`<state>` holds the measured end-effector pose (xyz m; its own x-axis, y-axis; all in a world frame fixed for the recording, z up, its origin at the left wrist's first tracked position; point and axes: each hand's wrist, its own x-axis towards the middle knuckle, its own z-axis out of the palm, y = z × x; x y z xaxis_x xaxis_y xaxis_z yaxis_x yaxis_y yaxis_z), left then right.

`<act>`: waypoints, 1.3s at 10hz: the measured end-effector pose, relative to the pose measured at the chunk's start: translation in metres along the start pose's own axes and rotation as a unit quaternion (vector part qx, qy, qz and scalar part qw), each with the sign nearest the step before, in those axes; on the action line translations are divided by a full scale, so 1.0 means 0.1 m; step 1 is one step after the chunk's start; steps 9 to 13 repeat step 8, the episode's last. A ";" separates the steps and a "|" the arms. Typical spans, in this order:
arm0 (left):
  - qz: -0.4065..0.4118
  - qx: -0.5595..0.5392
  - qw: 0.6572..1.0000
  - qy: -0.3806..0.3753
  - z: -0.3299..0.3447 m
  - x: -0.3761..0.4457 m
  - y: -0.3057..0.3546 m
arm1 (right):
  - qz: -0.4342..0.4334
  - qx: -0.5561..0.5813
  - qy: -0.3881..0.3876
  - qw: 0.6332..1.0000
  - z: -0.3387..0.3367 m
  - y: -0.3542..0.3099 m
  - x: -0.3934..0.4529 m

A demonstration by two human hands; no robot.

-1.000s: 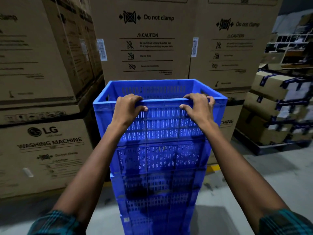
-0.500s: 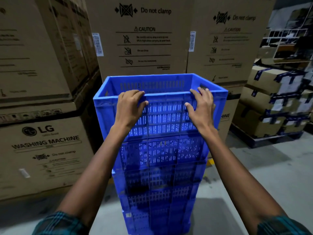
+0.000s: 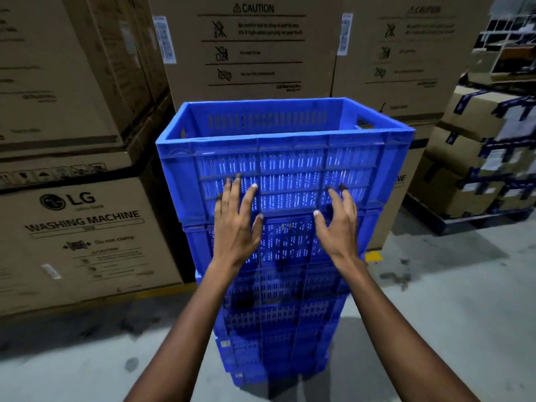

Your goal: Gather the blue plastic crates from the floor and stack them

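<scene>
Top blue crate (image 3: 285,158) sits upright on the crate stack (image 3: 278,300), long side facing the camera. Left hand (image 3: 236,224) and right hand (image 3: 338,224), fingers spread, have left its rim and hold nothing.

Cardboard boxes (image 3: 87,227) wall in the crate stack (image 3: 278,256) behind and left; open floor (image 3: 449,300) lies to its right.
</scene>
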<state>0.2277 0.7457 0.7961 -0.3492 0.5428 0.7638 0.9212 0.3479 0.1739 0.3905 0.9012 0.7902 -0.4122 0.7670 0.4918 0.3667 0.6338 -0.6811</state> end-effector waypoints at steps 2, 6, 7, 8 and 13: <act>-0.039 0.084 0.986 -0.141 0.25 -0.50 -0.18 | 0.007 -0.102 -0.071 0.992 0.14 0.16 -0.09; -0.088 0.074 0.964 -0.238 0.05 -0.69 -0.01 | 0.044 -0.066 -0.126 0.989 0.04 0.07 -0.41; -0.121 0.026 0.958 -0.258 -0.20 -0.96 0.24 | 0.017 -0.025 -0.099 0.995 -0.10 0.10 -0.76; -0.146 0.015 0.959 -0.242 -0.33 -1.12 0.42 | -0.003 -0.019 -0.075 0.997 -0.25 0.14 -0.94; -0.146 0.015 0.959 -0.242 -0.33 -1.12 0.42 | -0.003 -0.019 -0.075 0.997 -0.25 0.14 -0.94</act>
